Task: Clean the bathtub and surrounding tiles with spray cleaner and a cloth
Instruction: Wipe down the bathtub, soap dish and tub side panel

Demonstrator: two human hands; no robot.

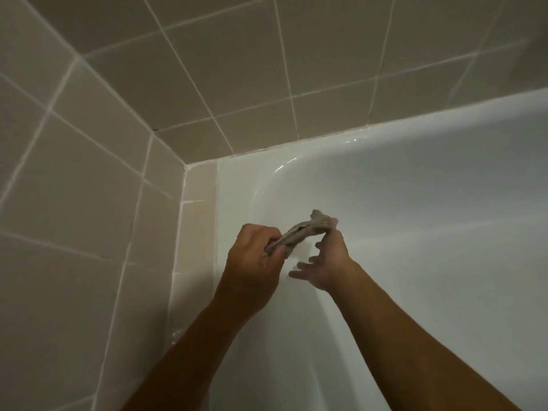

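White bathtub [415, 232], beige wall tiles [89, 203]

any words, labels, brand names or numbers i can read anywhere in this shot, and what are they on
None: no readable text in this view.
The cloth, held between the left hand and the right hand, shows no label or print.
The bathtub and the wall tiles carry no marks or brand.
No spray bottle is in view.
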